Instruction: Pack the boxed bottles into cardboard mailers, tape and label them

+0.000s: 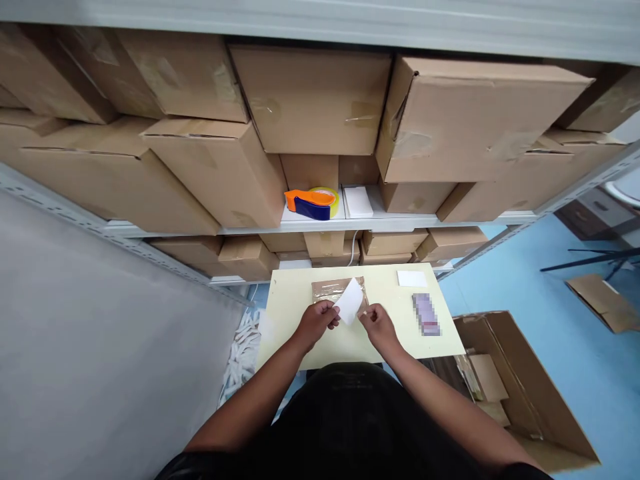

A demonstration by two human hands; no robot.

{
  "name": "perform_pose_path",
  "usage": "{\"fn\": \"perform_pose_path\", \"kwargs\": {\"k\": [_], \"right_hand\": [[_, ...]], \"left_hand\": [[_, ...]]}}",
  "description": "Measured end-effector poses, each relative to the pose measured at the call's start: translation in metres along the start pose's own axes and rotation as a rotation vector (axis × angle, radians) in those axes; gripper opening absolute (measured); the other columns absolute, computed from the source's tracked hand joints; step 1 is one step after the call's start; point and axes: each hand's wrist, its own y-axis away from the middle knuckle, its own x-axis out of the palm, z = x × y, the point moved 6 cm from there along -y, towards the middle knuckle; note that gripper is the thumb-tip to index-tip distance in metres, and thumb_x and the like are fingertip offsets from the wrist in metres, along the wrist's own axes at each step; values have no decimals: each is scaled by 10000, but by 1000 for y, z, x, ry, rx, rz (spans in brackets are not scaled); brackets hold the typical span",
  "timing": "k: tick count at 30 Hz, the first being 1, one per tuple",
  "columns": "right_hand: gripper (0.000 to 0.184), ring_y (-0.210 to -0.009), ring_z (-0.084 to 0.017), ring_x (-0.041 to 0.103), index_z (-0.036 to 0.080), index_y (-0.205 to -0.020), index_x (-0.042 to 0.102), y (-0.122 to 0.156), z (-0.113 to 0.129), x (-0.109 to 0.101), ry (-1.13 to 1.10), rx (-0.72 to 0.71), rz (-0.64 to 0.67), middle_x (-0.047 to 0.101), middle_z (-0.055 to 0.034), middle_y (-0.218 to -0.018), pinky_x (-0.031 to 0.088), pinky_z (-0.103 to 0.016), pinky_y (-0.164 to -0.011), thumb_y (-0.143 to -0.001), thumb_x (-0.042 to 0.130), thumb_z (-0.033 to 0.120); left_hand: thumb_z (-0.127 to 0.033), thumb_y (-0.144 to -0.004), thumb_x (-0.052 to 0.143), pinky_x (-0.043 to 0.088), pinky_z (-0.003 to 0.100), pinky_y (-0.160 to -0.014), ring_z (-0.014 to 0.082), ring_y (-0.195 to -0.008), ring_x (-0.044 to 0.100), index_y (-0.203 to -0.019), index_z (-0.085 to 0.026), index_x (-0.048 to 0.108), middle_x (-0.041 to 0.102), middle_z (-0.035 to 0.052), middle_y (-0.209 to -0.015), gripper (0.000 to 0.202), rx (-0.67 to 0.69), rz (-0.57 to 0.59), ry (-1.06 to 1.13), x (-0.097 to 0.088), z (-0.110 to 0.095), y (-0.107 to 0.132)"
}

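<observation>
My left hand (319,320) pinches the lower left edge of a white paper label (350,301), which is tilted above a brown cardboard parcel (325,289) wrapped in shiny tape. Close to the label's right side, the fingers of my right hand (379,324) are pressed together. Whether they grip the label's corner or a small scrap is too small to tell. The parcel lies on a pale yellow table (290,333), partly hidden behind the label and my hands.
On the table's right are a white card stack (411,279) and a blurred purplish item (426,315). An orange and blue tape dispenser (313,203) and a white stack (358,202) sit on the shelf among cardboard boxes (310,100). A large open carton (530,380) stands at right.
</observation>
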Motion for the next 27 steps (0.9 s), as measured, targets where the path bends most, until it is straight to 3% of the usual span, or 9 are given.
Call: {"fn": "perform_pose_path", "kwargs": {"k": [2, 5, 7, 10, 16, 18, 21, 24, 27], "right_hand": [[388, -1089, -311, 638, 204, -1098, 657, 1, 32, -11, 189, -328, -62, 661, -134, -1153, 539, -477, -943, -819, 734, 464], [547, -1352, -332, 510, 232, -1370, 593, 6, 63, -6, 296, -648, 158, 557, -160, -1434, 466, -527, -1111, -867, 721, 402], [521, -1334, -309, 542, 258, -1420, 578, 5, 70, -2, 316, -713, 278, 591, -139, -1422, 473, -513, -1119, -922, 673, 375], [432, -1228, -275, 626, 271, -1415, 599, 0, 73, -1, 305, -726, 273, 678, -114, -1303, 506, -483, -1091, -988, 573, 332], [573, -1312, -321, 560, 220, -1490, 552, 0, 67, 3, 374, -800, 287, 645, -151, -1383, 456, -543, -1135, -926, 613, 296], [663, -1338, -331, 539, 205, -1526, 511, -6, 52, 1, 362, -744, 347, 605, -155, -1443, 451, -524, -1140, -890, 656, 324], [530, -1189, -292, 632, 215, -1442, 602, -32, 9, -25, 397, -480, 331, 675, -117, -1338, 511, -421, -1051, -933, 591, 362], [427, -1002, -288, 670, 142, -1300, 686, -62, -48, -83, 516, -211, 149, 725, -140, -1107, 527, -420, -948, -958, 479, 291], [448, -1095, -313, 631, 107, -1305, 667, -82, -103, -140, 748, -19, 29, 689, -179, -1139, 473, -434, -990, -906, 479, 186]], "left_hand": [[-545, -790, 739, 477, 281, -627, 154, -637, 608, -780, -172, 653, 669, 24, -689, 383, 17, -24, 14, 9, -10, 4], [-538, -809, 734, 490, 291, -682, 158, -675, 607, -820, -176, 668, 659, 13, -703, 368, 75, -31, 38, 25, -28, 10], [-535, -824, 726, 499, 298, -744, 165, -740, 616, -839, -178, 675, 664, 15, -753, 362, 133, -44, 51, 35, -40, 13], [-550, -844, 704, 504, 314, -841, 187, -857, 632, -884, -181, 679, 690, 35, -872, 372, 190, -50, 76, 46, -49, 15], [-464, -827, 721, 506, 305, -806, 190, -827, 624, -849, -195, 656, 667, 19, -816, 278, 164, -130, 58, 54, -38, 8], [-423, -820, 695, 514, 307, -799, 195, -815, 633, -833, -200, 665, 671, 16, -793, 225, 106, -182, 40, 52, -27, 1], [-397, -801, 668, 521, 314, -801, 200, -801, 654, -832, -205, 681, 697, 17, -806, 194, 41, -214, 8, 48, -11, -12], [-416, -778, 676, 516, 312, -785, 198, -767, 659, -813, -206, 682, 705, 9, -793, 213, 31, -256, -20, 37, -1, -22], [-435, -773, 683, 503, 304, -774, 199, -764, 654, -816, -205, 685, 696, -1, -774, 234, 43, -285, -53, 24, 2, -29]]}}
